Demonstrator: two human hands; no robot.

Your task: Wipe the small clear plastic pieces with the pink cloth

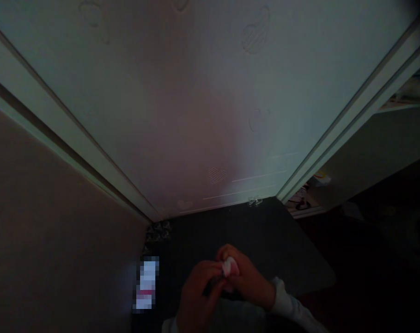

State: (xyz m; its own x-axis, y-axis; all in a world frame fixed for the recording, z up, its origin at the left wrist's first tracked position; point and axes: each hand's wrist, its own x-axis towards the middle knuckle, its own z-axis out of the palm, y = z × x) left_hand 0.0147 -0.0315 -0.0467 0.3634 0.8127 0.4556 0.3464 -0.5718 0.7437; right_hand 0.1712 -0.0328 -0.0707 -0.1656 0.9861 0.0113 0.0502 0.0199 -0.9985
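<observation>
My left hand (197,289) and my right hand (248,280) come together low in the view, above the dark tabletop (265,240). Between their fingertips is a small white and pink piece (231,267), too dim and small to name. The right fingers curl round it, while the left fingers pinch at its near-left side, where a small dark spot shows. Part of the piece is covered by fingers. Left of my hands lies a bright, pixelated rectangle (146,283), perhaps a lit screen.
A pale panel with embossed hearts (216,175) rises behind the tabletop, and a brown wall (57,222) flanks the left. Clear small objects (157,231) stand in the back-left corner, with another clear piece (254,200) at the back edge. Shelves with items (301,196) are at right.
</observation>
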